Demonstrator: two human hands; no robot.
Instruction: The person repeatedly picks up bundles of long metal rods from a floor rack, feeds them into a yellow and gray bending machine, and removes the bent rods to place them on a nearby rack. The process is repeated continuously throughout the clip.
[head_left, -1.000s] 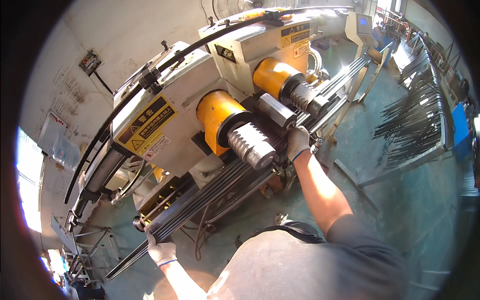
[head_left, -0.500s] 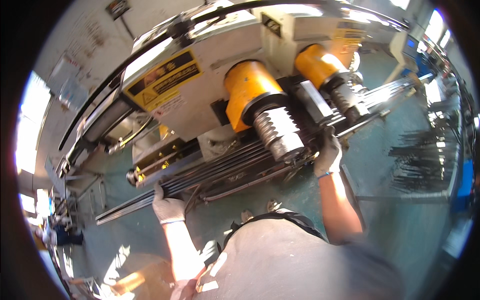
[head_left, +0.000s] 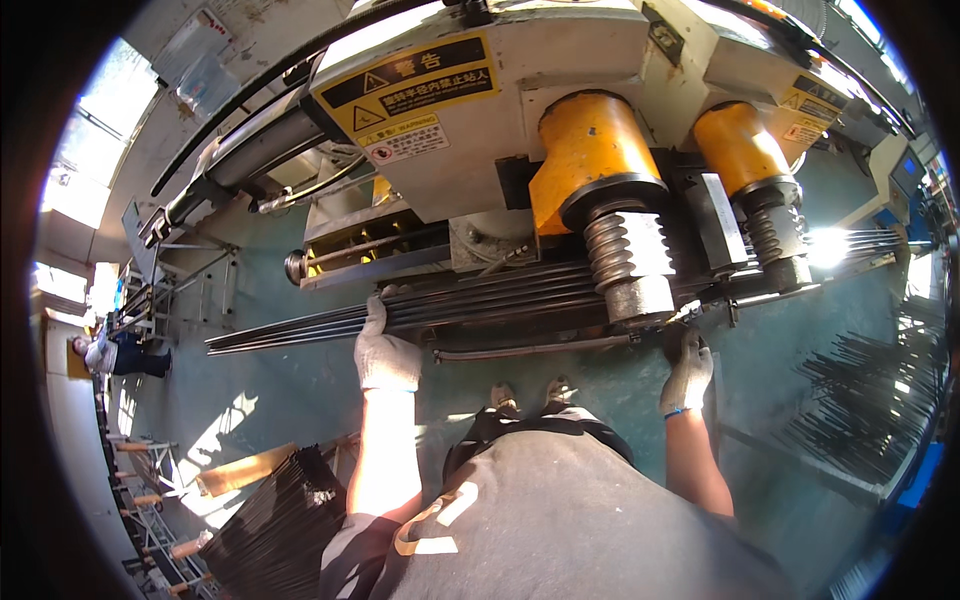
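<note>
A bundle of long, thin dark metal rods runs across the front of a bending machine, under two orange heads with ribbed steel rollers. My left hand, in a pale knitted glove, is closed round the rods left of the rollers, thumb on the near side and fingers partly hidden behind them. In a like glove with darkened fingertips, my right hand is just below the machine's front edge, right of the nearer ribbed roller. Its fingers are curled; what they hold, if anything, is hidden.
A pile of dark rods lies at lower left beside a wooden board. More rods rest in a rack at right. A person is at far left. A thin bar juts out below the bundle.
The view has swung left and levelled, so the machine sits further right and higher. My left hand still grips the rods; my right hand has come down slightly from the machine's front edge.
</note>
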